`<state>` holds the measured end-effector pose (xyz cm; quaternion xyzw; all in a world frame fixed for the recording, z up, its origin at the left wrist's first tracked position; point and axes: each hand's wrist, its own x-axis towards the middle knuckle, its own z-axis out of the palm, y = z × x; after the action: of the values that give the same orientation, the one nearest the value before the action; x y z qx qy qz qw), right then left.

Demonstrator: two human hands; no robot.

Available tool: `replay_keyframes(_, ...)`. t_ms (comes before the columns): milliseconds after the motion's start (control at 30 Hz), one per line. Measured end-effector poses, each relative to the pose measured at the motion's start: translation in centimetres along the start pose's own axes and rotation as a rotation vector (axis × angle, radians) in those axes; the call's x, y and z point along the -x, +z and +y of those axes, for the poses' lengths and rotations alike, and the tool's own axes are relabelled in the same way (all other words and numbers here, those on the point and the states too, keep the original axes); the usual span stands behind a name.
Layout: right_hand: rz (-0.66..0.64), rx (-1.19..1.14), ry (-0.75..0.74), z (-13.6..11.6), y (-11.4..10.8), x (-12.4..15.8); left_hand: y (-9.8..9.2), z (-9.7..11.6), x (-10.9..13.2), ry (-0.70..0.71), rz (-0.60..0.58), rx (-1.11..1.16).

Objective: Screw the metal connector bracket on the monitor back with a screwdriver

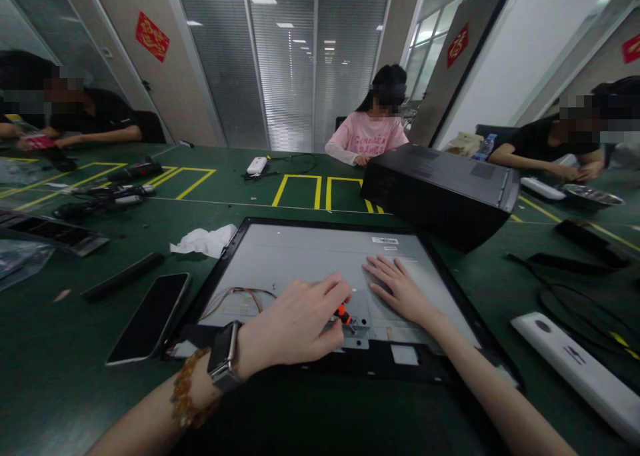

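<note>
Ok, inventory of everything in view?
Panel: 1, grey, black frame, before the person
Tool: 1, orange and black, over panel
Wires: several, mixed colours, panel's left
Tissue: 1, white, left of panel
Phone: 1, black-screened, left of panel
Bar: 1, black, beyond phone
Box: 1, black, beyond panel, right
Devices: 3, white, near right, far centre, far right
Bottles: 2, dark far left, clear far right
Bowl: 1, metallic, far right
Cables: several, black, left, centre, right
Wall signs: 3, red, background
Table: 1, green, beneath panel
Co-workers: 3, pink or black tops, around table
Watch: 1, dark, left wrist
Bracelet: 1, amber, left wrist
Left hand: 1, bare, holding tool
Right hand: 1, bare, flat on panel
</note>
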<state>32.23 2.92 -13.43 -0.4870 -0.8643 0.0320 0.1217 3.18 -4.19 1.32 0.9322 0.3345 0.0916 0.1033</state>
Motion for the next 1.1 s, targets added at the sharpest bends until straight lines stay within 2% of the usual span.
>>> replay_keyframes(200,-0.003,0.003,0.000,0.0,0.0,0.0,0.3,-0.2,-0.1,-0.004,-0.006,0.011)
replay_keyframes(500,-0.001,0.010,-0.008,0.1,0.1,0.0,1.3,-0.8,-0.2,0.045,0.079,-0.061)
replay_keyframes(800,0.009,0.004,-0.003,-0.2,-0.1,0.0,-0.1,-0.2,0.1,0.056,0.028,0.038)
replay_keyframes(967,0.000,0.004,0.000,-0.1,-0.1,0.0,0.4,-0.2,-0.1,-0.008,-0.006,0.071)
replay_keyframes(1100,0.012,-0.003,-0.011,0.2,0.2,0.0,0.9,-0.4,-0.3,-0.004,0.036,0.035)
